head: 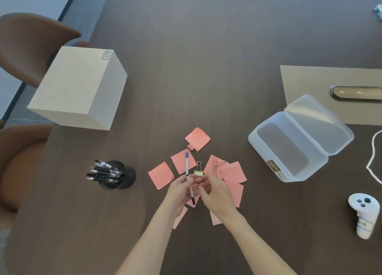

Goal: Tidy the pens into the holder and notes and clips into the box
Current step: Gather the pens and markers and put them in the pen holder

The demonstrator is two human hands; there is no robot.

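Observation:
My left hand (182, 194) grips a white pen (187, 167) with a blue cap, held above the table and pointing away from me. My right hand (217, 194) is right beside it with curled fingers touching near the pen; whether it holds anything is unclear. Several pink sticky notes (161, 175) lie scattered around and under my hands. A gold binder clip (198, 171) sits between the notes, and a pink clip (219, 162) lies on a note to its right. A black pen holder (124, 177) with several pens stands to the left. The clear plastic box (289, 150) stands open on the right.
A closed cream cardboard box (80, 88) stands at the left. A white controller (363, 214) and a white cord (372, 165) lie at the right edge. A beige mat (310, 82) with a cable port lies behind the plastic box. Brown chairs (26, 45) stand left.

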